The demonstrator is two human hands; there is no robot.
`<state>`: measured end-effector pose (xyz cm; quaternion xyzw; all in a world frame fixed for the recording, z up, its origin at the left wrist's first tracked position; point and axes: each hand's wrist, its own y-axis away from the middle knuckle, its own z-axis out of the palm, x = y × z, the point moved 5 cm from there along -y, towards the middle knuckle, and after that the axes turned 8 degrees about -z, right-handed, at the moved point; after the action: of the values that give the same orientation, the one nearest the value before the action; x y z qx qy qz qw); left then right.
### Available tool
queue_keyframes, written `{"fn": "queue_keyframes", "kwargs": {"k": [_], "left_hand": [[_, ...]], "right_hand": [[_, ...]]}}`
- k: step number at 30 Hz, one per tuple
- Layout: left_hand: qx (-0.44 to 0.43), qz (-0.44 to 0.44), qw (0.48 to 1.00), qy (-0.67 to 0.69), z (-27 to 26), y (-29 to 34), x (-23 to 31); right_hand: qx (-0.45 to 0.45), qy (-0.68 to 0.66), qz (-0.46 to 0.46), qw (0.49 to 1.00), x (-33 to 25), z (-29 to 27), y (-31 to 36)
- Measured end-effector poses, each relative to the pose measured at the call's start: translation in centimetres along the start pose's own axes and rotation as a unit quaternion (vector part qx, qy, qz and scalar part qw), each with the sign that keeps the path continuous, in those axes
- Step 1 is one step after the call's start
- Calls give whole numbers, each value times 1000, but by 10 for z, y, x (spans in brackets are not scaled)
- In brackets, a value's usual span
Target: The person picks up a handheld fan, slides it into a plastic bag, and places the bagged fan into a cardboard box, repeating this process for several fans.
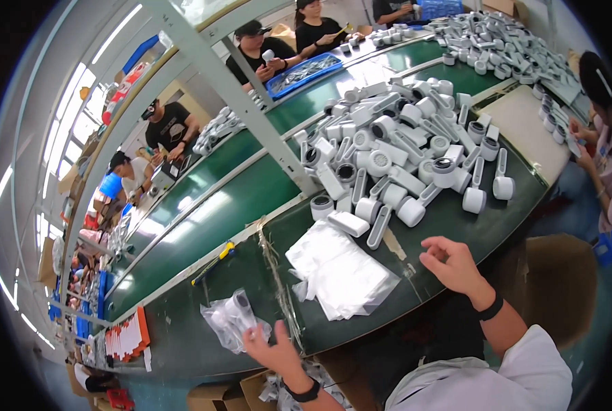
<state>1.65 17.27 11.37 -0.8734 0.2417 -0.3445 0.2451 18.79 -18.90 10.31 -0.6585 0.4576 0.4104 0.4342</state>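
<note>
My left hand (276, 351) is open, its fingers spread at the right edge of a clear plastic bag (243, 335). In that bag lies a white-and-grey device (232, 308) with a round head; whether the fingertips press on the bag I cannot tell. Above the table's near edge my right hand (453, 267) is raised, fingers loosely bent and apart, holding nothing. Between the hands lies a stack of flat clear plastic bags (340, 270). Beyond it rises a large heap of the same devices (395, 147), with round heads and flat handles. One device (380, 228) lies just beyond the bags.
A yellow-and-black hand tool (213, 263) lies at the left, with orange-and-white boxes (126, 335) farther left. A metal post (237, 96) stands by the green conveyor (217, 212). Cardboard boxes (553, 288) are below the table. Several co-workers sit opposite and one at the right.
</note>
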Motion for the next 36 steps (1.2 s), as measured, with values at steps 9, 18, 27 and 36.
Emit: {"fn": "queue_keyframes", "kwargs": {"k": [9, 18, 27, 36], "left_hand": [[-370, 391, 831, 138, 16, 91, 153], [-359, 323, 856, 187, 40, 84, 131], [-480, -20, 812, 332, 59, 72, 112], [-453, -58, 777, 434, 58, 75, 120]], "right_hand": [[-5, 258, 18, 966, 28, 53, -64], [-8, 266, 104, 958, 54, 72, -98], [62, -179, 148, 971, 69, 56, -59], [-42, -317, 70, 945, -10, 70, 6]]}}
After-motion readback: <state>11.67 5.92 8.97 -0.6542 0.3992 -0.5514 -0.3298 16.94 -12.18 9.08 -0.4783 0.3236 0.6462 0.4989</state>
